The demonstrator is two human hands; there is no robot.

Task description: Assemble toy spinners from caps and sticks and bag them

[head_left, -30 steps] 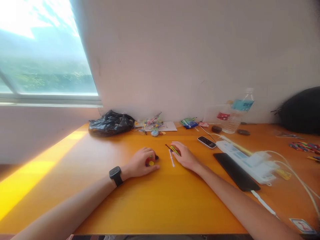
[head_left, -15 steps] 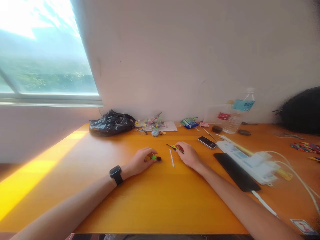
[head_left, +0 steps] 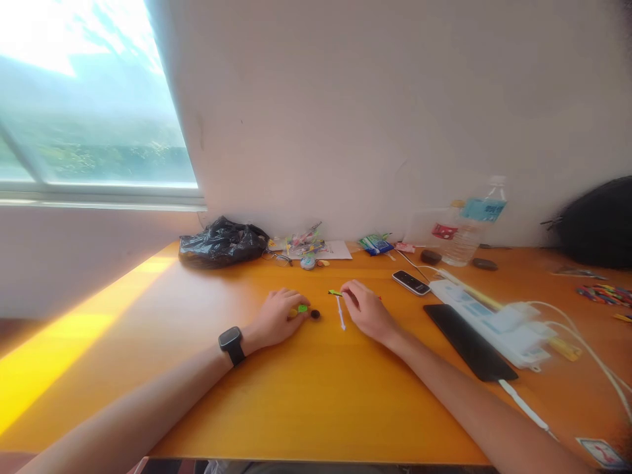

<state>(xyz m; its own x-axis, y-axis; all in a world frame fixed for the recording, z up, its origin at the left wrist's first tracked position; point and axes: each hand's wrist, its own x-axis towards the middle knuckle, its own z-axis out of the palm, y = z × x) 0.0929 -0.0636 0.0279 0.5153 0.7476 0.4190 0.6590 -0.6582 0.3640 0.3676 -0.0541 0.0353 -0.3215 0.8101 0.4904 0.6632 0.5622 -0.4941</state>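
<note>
My left hand (head_left: pixel 276 320), with a black watch on the wrist, rests on the orange table (head_left: pixel 306 395), its fingers curled over small round pieces: a green one (head_left: pixel 302 308), a yellow one beside it, and a dark one (head_left: pixel 315 315) just off the fingertips. My right hand (head_left: pixel 366 311) lies a little to the right, fingers pinched on thin sticks whose green tip (head_left: pixel 334 292) pokes out to the left. A white stick (head_left: pixel 340 313) lies on the table between the two hands.
At the back wall sit a black plastic bag (head_left: pixel 222 241), a heap of coloured sticks on paper (head_left: pixel 307 248), snack packets and a water bottle (head_left: pixel 469 227). To the right lie a small remote (head_left: pixel 411 282), a black phone (head_left: pixel 469 342), a white power strip (head_left: pixel 494 319) with cables.
My left hand has uncurled a little, leaving the small round pieces on the table. My right hand has turned the sticks and moved slightly toward the white stick.
</note>
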